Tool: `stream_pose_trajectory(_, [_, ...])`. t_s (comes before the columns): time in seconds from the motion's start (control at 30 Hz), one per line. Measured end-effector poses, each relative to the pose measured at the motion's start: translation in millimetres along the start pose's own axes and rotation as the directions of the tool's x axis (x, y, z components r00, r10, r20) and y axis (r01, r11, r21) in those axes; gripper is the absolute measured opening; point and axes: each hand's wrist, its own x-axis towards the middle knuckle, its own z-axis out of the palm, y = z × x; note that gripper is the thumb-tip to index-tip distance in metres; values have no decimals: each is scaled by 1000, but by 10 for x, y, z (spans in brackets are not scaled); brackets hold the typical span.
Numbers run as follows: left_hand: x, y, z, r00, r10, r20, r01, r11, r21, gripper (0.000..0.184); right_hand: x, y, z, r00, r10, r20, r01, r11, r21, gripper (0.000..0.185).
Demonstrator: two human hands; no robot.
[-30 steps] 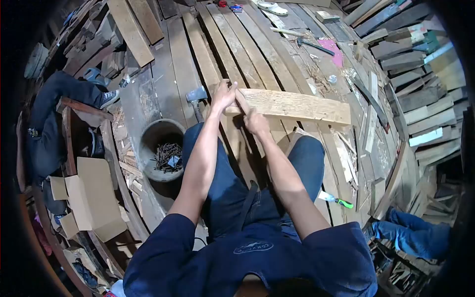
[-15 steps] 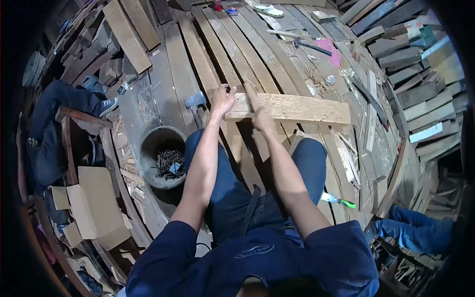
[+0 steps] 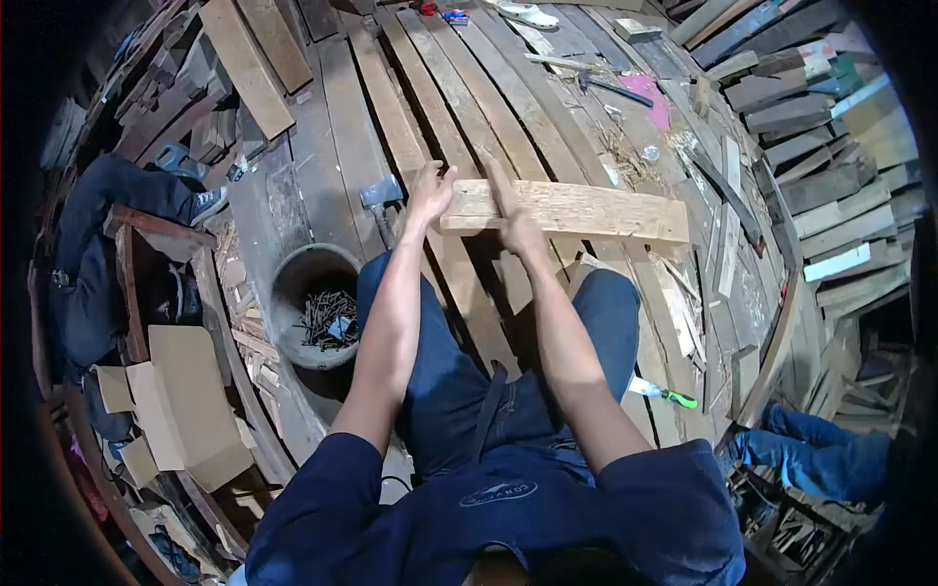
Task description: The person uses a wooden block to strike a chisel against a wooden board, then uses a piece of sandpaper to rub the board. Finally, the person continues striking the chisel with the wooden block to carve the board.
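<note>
A thick pale wooden block (image 3: 606, 210) with a rough, hewn face lies crosswise in front of my knees. My left hand (image 3: 428, 198) is closed at the block's left end, fingers curled at its far corner. In my right hand (image 3: 521, 232) is a flat wooden stick (image 3: 500, 184), slanting across the block's upper face with its tip past the far edge. The lower end of the stick is hidden in my fist. Just left of my left hand, an axe (image 3: 381, 190) lies with its metal head toward the far side.
A bucket of nails (image 3: 283, 283) stands left of my knees. By my right leg lies a green-handled tool (image 3: 679, 398). Farther off are a hammer (image 3: 618, 90) and a pink sheet (image 3: 653, 103). Gapped planks form the floor; a cardboard box (image 3: 186, 391) and another person's leg (image 3: 127, 195) are left.
My left hand has shifted slightly and its fingers sit closer to the block's end. The stick has turned a little on the block, its tip moving slightly away. The whole view shifted slightly.
</note>
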Motion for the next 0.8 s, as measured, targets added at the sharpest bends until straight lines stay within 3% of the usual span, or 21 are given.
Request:
stream_pose_trajectory(0.03, [23,-49,-22,999,-35,11,36,999,-31,55,120,333,-37,981,16,-192,-9,999,34,30])
stream_pose_trajectory(0.07, [9,-3,-84,999,-37,-3,37,999,11,56,102,487,-335,979,196,-61,-184,968,171,33])
stream_pose_trajectory(0.1, [-32,30,-146,999,-44,-13,45,997,55,57,146,709,-251,877,330,-350,-250,934,255,38])
stream_pose_trajectory(0.17, [30,-155,-89,999,-8,-45,9,999,37,59,107,661,6,844,407,-351,-350,912,216,41])
stream_pose_trajectory(0.2, [73,-194,-33,999,-36,-31,36,999,-10,59,-110,357,174,860,322,-397,-261,944,201,44])
stream_pose_trajectory(0.23, [109,-199,22,998,-61,-14,60,997,-56,59,-188,302,457,937,94,-336,-21,976,215,47])
stream_pose_trajectory(0.27, [149,-181,58,1000,-26,-8,26,1000,-6,58,-308,81,609,972,88,-216,-69,993,96,49])
stream_pose_trajectory(0.3, [168,-151,99,1000,7,1,-7,999,40,57,-580,-154,402,997,-42,67,40,999,27,52])
stream_pose_trajectory(0.33, [142,-117,152,999,32,20,-34,996,83,56,-635,-132,417,975,-195,108,200,979,-39,51])
stream_pose_trajectory(0.37, [129,-113,166,997,48,58,-45,998,-55,54,-497,70,570,930,-354,-94,351,935,-48,50])
stream_pose_trajectory(0.4, [134,-168,205,998,57,-1,-57,998,31,50,-375,135,387,957,-277,82,283,956,-73,49])
stream_pose_trajectory(0.43, [260,-499,331,996,44,73,-41,998,-45,48,-363,196,101,941,-331,68,337,932,-133,44])
stream_pose_trajectory(0.47, [303,-675,372,995,89,38,-86,993,-81,48,-39,377,-53,914,-300,274,338,936,-101,38])
stream_pose_trajectory(0.5, [0,78,-14,988,-64,140,71,997,-41,47,-212,331,-511,962,-244,119,254,964,-75,34])
stream_pose_trajectory(0.53, [187,-214,15,947,-164,277,153,986,62,47,-101,465,-786,943,-282,178,311,935,-168,33])
stream_pose_trajectory(0.57, [247,-596,185,996,60,63,-53,993,-104,50,134,738,-909,915,-345,209,394,877,-275,36])
stream_pose_trajectory(0.6, [124,-228,12,995,-19,102,6,993,120,51,-65,703,-1237,973,-140,184,190,939,-287,42])
stream_pose_trajectory(0.63, [59,-81,-38,990,29,139,-60,973,222,51,41,959,-1243,986,-99,135,141,923,-358,50])
stream_pose_trajectory(0.7, [-83,184,97,952,-129,276,99,988,121,47,26,1077,-1297,978,-50,204,105,957,-270,59])
stream_pose_trajectory(0.73, [-224,144,285,934,67,350,-89,995,49,46,147,1199,-1141,984,-77,163,126,943,-309,59])
stream_pose_trajectory(0.8, [-941,1199,255,813,86,576,-168,982,90,44,264,1320,-928,992,-78,100,102,958,-268,57])
